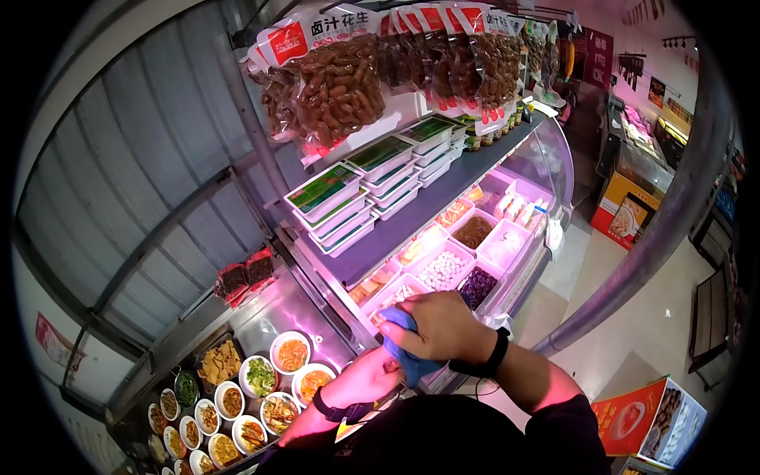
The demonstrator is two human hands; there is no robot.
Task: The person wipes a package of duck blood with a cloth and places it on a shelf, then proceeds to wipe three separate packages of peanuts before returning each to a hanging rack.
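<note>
The right hand [434, 326] grips a blue cloth [405, 356] just above the left hand [360, 380], which also clasps it, beside the display case [507, 237].

A crumpled blue cloth [405, 348] lies bunched against the display case's glass edge.

This is a food shop, at its deli counter. A chilled glass display case [546, 170] holds white trays of food [475, 237] under pink light, sealed packs [336, 202] are stacked on its top shelf, bags of peanuts [336, 87] hang overhead, and bowls of side dishes [261, 380] fill the lower counter.
</note>
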